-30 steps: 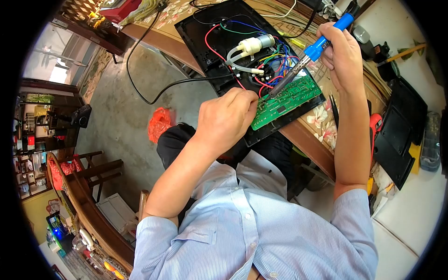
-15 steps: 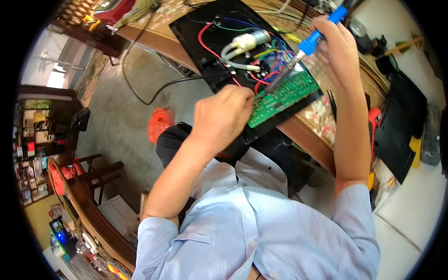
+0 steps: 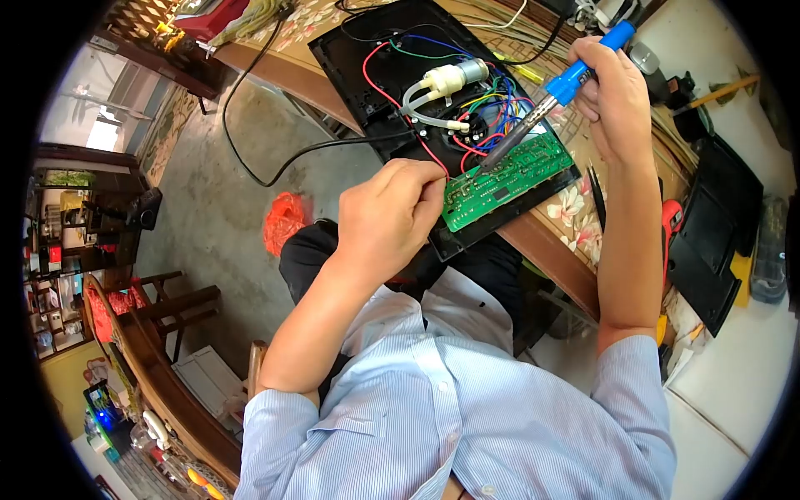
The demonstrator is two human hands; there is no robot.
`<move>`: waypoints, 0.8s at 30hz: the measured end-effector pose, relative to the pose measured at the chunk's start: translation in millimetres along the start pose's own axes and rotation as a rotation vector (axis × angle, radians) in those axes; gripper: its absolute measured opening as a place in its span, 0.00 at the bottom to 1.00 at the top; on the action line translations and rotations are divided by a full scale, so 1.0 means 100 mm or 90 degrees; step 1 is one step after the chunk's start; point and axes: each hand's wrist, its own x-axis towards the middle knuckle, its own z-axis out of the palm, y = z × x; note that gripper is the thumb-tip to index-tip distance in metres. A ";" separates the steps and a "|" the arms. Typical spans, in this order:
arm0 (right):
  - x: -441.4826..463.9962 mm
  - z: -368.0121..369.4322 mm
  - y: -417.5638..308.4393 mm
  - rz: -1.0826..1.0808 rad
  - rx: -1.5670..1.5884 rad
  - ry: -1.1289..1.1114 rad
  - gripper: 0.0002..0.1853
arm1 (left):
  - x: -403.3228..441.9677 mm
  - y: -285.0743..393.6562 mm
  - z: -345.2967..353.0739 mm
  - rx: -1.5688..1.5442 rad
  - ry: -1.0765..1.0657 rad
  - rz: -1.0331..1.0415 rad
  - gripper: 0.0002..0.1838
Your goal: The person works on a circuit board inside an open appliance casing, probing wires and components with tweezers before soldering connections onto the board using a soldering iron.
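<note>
My right hand [image 3: 621,100] grips the blue handle of a soldering iron [image 3: 563,88]. Its dark tip points down-left, at the green circuit board [image 3: 508,185]; whether it touches cannot be told. My left hand [image 3: 387,212] is closed in a pinch at the board's left end, and what lies between the fingertips is hidden. A thin red wire [image 3: 430,153] runs down to those fingertips. The board lies on a black plastic panel [image 3: 350,50], which also carries a small pump with a motor [image 3: 450,79], a clear tube [image 3: 421,117] and several coloured wires [image 3: 500,104].
The panel rests across the edge of a flower-patterned table [image 3: 550,242]. A black cable [image 3: 308,148] loops from it over the floor side. To the right are a red-handled tool [image 3: 672,215] and a black plastic part [image 3: 712,242]. A red bag [image 3: 285,223] lies on the floor.
My right hand has shifted slightly right with the soldering iron. My left hand has drawn back a little to the left, uncovering more of the red wire and the board's edge.
</note>
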 end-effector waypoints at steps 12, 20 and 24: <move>0.03 -0.03 -0.03 0.006 -0.027 -0.010 0.06 | -0.70 -0.18 -0.08 -0.305 0.099 -0.338 0.08; 0.01 0.02 -0.03 0.005 -0.030 0.027 0.05 | -0.76 -0.25 -0.05 -0.632 0.163 -0.558 0.04; 0.02 -0.01 -0.02 0.011 -0.026 0.024 0.06 | -0.76 -0.22 -0.02 -0.627 0.141 -0.617 0.10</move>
